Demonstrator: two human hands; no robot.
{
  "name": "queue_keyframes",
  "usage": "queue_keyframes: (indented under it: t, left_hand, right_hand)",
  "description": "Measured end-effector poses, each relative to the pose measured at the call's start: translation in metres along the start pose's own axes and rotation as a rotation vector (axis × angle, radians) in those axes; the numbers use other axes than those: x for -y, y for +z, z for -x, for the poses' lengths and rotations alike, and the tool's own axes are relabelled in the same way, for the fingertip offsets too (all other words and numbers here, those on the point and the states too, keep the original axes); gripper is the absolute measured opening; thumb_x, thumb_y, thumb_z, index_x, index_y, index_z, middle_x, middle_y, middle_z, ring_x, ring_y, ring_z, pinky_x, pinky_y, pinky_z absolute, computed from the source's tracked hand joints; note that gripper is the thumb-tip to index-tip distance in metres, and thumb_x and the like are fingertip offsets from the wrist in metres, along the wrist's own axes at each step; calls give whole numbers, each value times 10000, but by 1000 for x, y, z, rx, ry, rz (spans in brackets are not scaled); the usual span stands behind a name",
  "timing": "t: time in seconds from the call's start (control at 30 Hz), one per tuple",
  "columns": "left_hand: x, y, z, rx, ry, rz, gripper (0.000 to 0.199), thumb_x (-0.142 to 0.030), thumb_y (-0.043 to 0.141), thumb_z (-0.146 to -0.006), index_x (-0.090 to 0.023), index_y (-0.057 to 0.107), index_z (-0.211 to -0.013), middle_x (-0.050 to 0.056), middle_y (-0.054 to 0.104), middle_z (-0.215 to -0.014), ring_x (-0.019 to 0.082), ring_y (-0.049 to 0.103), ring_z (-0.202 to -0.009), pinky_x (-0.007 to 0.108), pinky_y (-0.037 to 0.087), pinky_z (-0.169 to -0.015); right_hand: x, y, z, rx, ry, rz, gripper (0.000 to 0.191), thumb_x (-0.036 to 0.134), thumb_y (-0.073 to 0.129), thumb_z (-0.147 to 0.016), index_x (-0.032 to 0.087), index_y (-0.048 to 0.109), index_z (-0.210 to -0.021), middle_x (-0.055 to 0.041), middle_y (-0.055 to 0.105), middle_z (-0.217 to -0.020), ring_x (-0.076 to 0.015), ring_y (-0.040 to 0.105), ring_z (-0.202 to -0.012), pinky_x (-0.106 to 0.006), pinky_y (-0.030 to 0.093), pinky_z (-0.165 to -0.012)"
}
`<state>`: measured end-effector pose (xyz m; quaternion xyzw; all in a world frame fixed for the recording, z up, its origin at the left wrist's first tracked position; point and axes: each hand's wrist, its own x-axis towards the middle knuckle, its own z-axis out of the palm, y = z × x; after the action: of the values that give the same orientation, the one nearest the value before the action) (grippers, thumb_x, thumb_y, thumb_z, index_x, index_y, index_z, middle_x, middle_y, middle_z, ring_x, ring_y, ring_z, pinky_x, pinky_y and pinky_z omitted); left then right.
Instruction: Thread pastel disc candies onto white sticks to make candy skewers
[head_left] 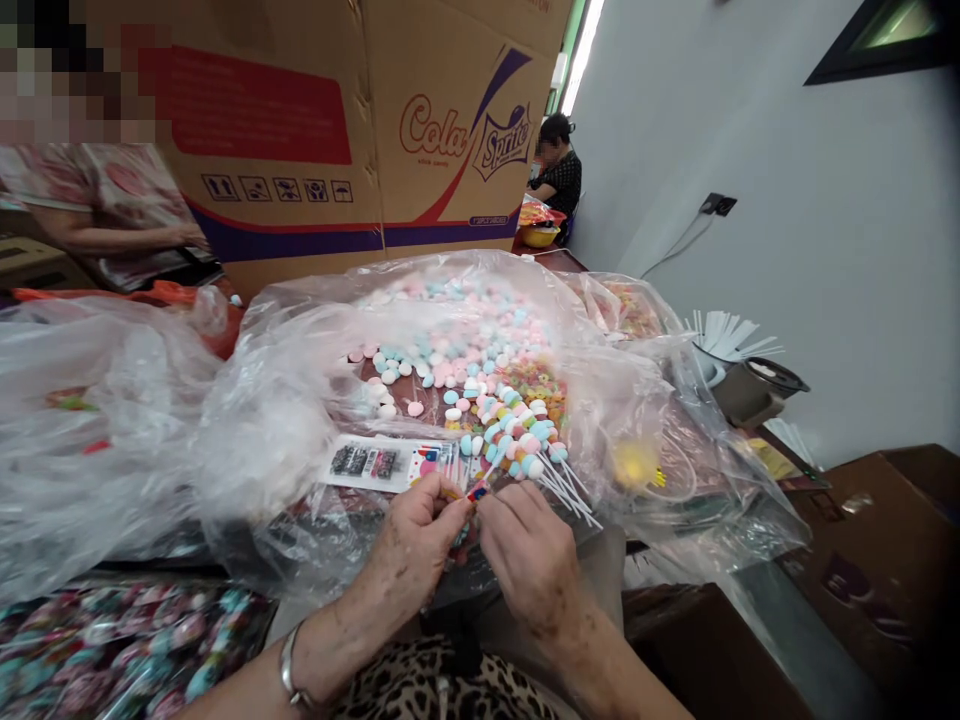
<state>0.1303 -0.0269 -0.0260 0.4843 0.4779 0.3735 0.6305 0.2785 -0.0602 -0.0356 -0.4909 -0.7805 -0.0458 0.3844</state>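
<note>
My left hand (420, 535) and my right hand (529, 550) meet low in the middle of the head view, fingers pinched together. Between them is the end of a candy packet (477, 493) with red and blue print. Most of the packet is hidden by the fingers; some bluish candy shows below it. Just beyond my hands lies a pile of marshmallow-like candy skewers (517, 430), pink, blue and white, their white sticks (570, 495) pointing toward me. Left of the pile is a stack of printed bags (435, 460), beside a barcode label sheet (367, 463).
Loose pastel candies (450, 350) and gummy rings (544, 390) lie in clear plastic sheeting (262, 400). A large cardboard box (285, 225) stands behind. Wrapped candies (120, 650) fill the lower left. White sticks (724, 335) stand in a container at right. Two people are farther back.
</note>
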Motion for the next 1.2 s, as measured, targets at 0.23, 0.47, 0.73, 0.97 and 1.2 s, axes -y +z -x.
queue_keyframes:
  t: [0.23,0.47,0.73,0.97,1.2]
  left_hand:
    - [-24,-18,-13,574,-231,-211,59,-206,610,-627,-166,621,-668,-18,626,-565,114,538,-474,191,429,-432]
    - [-26,-19,-12,721,-331,-342,47,-173,639,-637,-155,651,-595,-20,624,-508,105,511,-392,187,377,-396]
    - [-14,-2,-3,158,253,-655,162,-105,561,-736,-215,571,-617,46,626,-616,227,580,-591,339,485,-592]
    - [4,10,4,-275,883,-686,173,-227,580,-882,-175,598,-1046,137,660,-1013,298,582,-961,459,446,-888]
    - [-31,-6,-2,108,1,328,466,-627,495,-903,-184,634,-860,62,697,-765,234,633,-727,347,496,-712]
  right_hand:
    - [-22,-17,-12,279,-598,132,271,150,385,-1032,149,650,-979,-73,621,-1242,-224,510,-1015,-376,418,-827]
    - [-17,-33,-18,484,-687,36,163,187,471,-1024,161,617,-956,-47,641,-949,-185,485,-829,-338,374,-675]
    - [-5,-12,-4,204,-338,325,307,22,335,-946,140,610,-878,-100,592,-801,-239,495,-747,-365,376,-662]
    - [-24,9,-38,-189,185,77,200,122,434,-937,214,522,-782,-11,573,-675,-174,528,-641,-284,407,-615]
    - [17,7,-32,-172,56,-182,222,109,417,-901,216,493,-722,-5,547,-668,-149,517,-641,-262,414,-612]
